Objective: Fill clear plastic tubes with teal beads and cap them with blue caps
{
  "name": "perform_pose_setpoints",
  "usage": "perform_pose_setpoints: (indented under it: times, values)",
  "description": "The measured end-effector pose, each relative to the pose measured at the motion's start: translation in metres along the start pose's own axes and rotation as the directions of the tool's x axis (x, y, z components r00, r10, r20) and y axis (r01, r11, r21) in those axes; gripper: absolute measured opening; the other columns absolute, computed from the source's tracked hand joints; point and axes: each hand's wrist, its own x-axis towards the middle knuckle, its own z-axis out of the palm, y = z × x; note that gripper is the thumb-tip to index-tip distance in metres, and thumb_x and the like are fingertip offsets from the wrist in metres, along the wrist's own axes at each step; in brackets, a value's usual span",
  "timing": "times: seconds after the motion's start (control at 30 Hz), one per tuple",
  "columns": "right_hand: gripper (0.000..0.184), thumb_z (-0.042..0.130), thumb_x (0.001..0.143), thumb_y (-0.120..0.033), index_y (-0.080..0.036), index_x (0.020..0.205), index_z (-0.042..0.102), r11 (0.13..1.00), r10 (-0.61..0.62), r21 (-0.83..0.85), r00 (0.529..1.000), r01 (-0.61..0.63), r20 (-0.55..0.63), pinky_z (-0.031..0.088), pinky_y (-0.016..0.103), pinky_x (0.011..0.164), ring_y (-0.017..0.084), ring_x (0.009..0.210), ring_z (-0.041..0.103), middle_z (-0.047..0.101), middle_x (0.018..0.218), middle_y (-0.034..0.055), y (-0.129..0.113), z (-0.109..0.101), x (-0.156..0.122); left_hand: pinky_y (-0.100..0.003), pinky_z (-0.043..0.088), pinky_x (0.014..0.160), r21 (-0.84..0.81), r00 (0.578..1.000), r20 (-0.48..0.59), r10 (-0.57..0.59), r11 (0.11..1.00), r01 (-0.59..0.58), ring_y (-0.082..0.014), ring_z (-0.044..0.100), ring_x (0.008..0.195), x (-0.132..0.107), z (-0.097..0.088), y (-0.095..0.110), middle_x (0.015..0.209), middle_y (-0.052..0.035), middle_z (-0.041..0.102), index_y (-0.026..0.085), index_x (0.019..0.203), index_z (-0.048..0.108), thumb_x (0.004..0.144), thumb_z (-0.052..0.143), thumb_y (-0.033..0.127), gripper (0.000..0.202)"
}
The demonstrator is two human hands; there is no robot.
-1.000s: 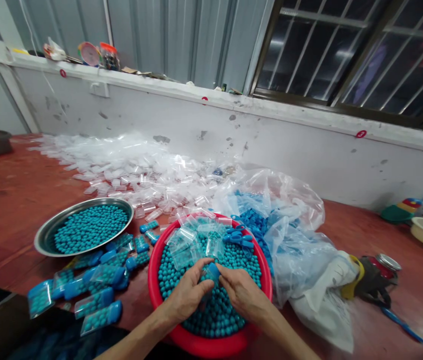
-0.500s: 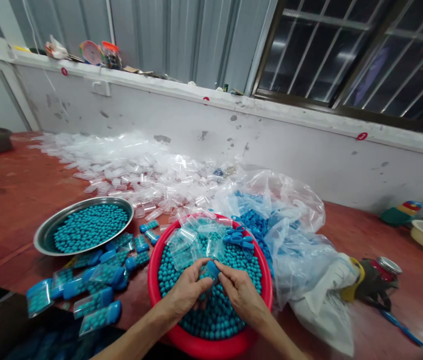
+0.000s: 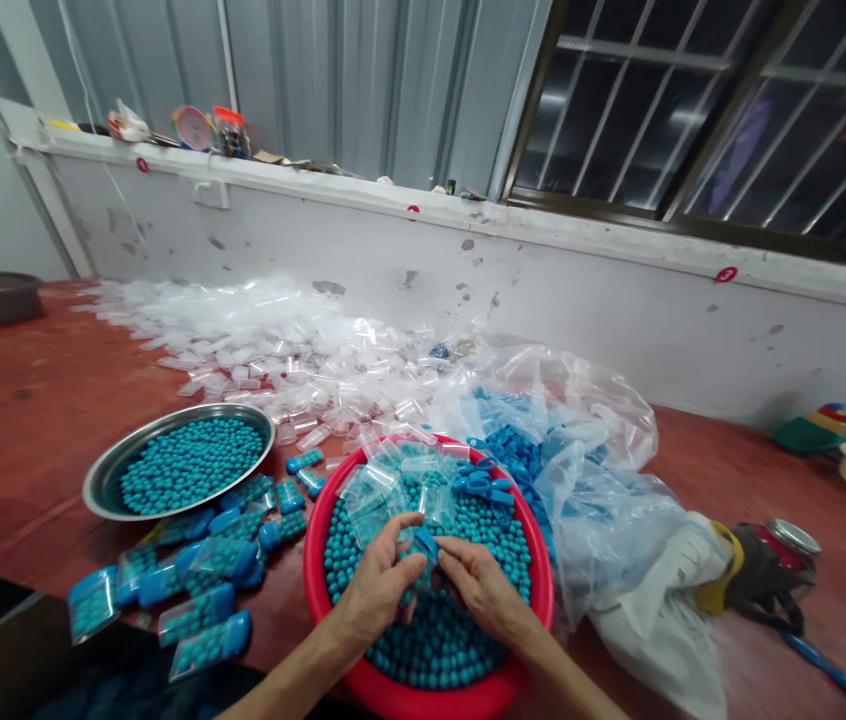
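Observation:
Over a red basin (image 3: 316, 590) of turquoise beads (image 3: 430, 640), my left hand (image 3: 378, 580) grips a small clear plastic case (image 3: 409, 550) with a blue cap. My right hand (image 3: 484, 583) pinches at the cap side, its fingertips against the blue part. The fingers partly cover the case, so how firmly the cap sits cannot be made out. Just beyond my hands, clear cases (image 3: 374, 490) lie on the beads, beside several blue caps (image 3: 484, 484) at the basin's right.
Left stands a steel bowl (image 3: 102, 500) of beads; filled, blue-capped cases (image 3: 202, 615) lie before it. Behind spreads a heap of clear cases (image 3: 265, 340). Right are a plastic bag (image 3: 607, 510) with blue caps, a white cloth sack (image 3: 663, 630) and a red jar (image 3: 787, 548).
The view has shifted slightly, so most things sit a little lower and further right. Both hands stay on the case, and its blue cap shows at a different angle.

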Motion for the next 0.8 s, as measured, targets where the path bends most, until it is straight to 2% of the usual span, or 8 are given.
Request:
perform_pose_setpoints:
  times: [0.1, 0.2, 0.27, 0.37, 0.43, 0.57, 0.8]
  values:
    - [0.028, 0.036, 0.089, -0.028, -0.019, 0.096, 0.061, 1.000, -0.005, -0.026, 0.997, 0.004, -0.071, 0.039, 0.022, 0.061, 0.012, 0.062, 0.048, 0.052, 0.067, -0.0011, 0.002, 0.000, -0.003, -0.014, 0.030, 0.030, 0.007, 1.000, 0.005, 0.019, 1.000, -0.019, -0.0012, 0.036, 0.031, 0.000, 0.000, 0.000, 0.061, 0.0080, 0.046, 0.018, 0.113, 0.036, 0.073, 0.052, 0.035, 0.046]
    - [0.031, 0.035, 0.089, -0.030, -0.019, 0.108, 0.057, 0.998, 0.067, 0.031, 0.988, -0.064, -0.141, 0.038, 0.022, 0.054, 0.011, 0.054, 0.044, 0.051, 0.066, -0.0017, 0.001, -0.003, -0.004, -0.014, 0.028, 0.029, 0.003, 1.000, 0.014, -0.014, 1.000, 0.014, -0.0010, 0.036, 0.031, 0.001, 0.001, 0.004, 0.063, 0.0073, 0.049, 0.018, 0.112, 0.036, 0.072, 0.052, 0.035, 0.046]
    - [0.031, 0.035, 0.089, -0.030, -0.020, 0.109, 0.057, 0.996, 0.081, 0.048, 0.988, -0.076, -0.134, 0.037, 0.022, 0.052, 0.011, 0.052, 0.042, 0.051, 0.066, -0.0019, 0.000, -0.003, -0.002, -0.014, 0.026, 0.029, -0.001, 0.999, 0.026, -0.020, 1.000, 0.020, -0.0012, 0.037, 0.031, 0.001, 0.002, 0.006, 0.065, 0.0065, 0.050, 0.018, 0.112, 0.036, 0.071, 0.053, 0.035, 0.047]
    - [0.030, 0.036, 0.088, -0.028, -0.020, 0.108, 0.059, 0.999, 0.032, 0.022, 0.995, -0.030, -0.099, 0.040, 0.022, 0.060, 0.013, 0.062, 0.048, 0.054, 0.069, -0.0009, -0.004, -0.001, -0.001, -0.014, 0.025, 0.028, 0.015, 0.999, 0.045, -0.020, 1.000, 0.019, -0.0026, 0.038, 0.030, 0.000, 0.002, 0.008, 0.057, 0.0079, 0.048, 0.016, 0.113, 0.038, 0.071, 0.054, 0.036, 0.049]
    - [0.031, 0.036, 0.088, -0.028, -0.020, 0.106, 0.059, 1.000, 0.012, 0.001, 0.996, -0.012, -0.088, 0.040, 0.023, 0.062, 0.013, 0.065, 0.050, 0.054, 0.069, -0.0006, -0.008, -0.001, -0.001, -0.014, 0.024, 0.028, 0.022, 0.999, 0.033, -0.031, 0.999, 0.030, -0.0032, 0.039, 0.029, -0.001, 0.002, 0.008, 0.053, 0.0090, 0.046, 0.016, 0.113, 0.038, 0.070, 0.054, 0.037, 0.050]
    - [0.030, 0.034, 0.089, -0.026, -0.019, 0.103, 0.060, 0.996, -0.011, -0.090, 0.997, 0.004, -0.074, 0.039, 0.022, 0.058, 0.013, 0.060, 0.048, 0.052, 0.066, -0.0014, -0.012, 0.000, -0.003, -0.014, 0.024, 0.028, 0.007, 1.000, -0.014, -0.023, 1.000, 0.023, -0.0018, 0.037, 0.029, -0.001, 0.002, 0.007, 0.059, 0.0084, 0.047, 0.017, 0.114, 0.037, 0.069, 0.054, 0.035, 0.052]
    - [0.029, 0.032, 0.089, -0.023, -0.015, 0.097, 0.059, 0.955, -0.101, -0.283, 0.994, 0.088, -0.031, 0.040, 0.027, 0.063, 0.015, 0.065, 0.051, 0.055, 0.071, 0.0031, -0.006, 0.009, -0.005, -0.014, 0.029, 0.029, 0.073, 0.996, -0.031, 0.079, 0.994, -0.076, -0.0028, 0.032, 0.031, 0.002, -0.002, -0.005, 0.050, 0.0104, 0.039, 0.017, 0.104, 0.043, 0.074, 0.050, 0.030, 0.033]
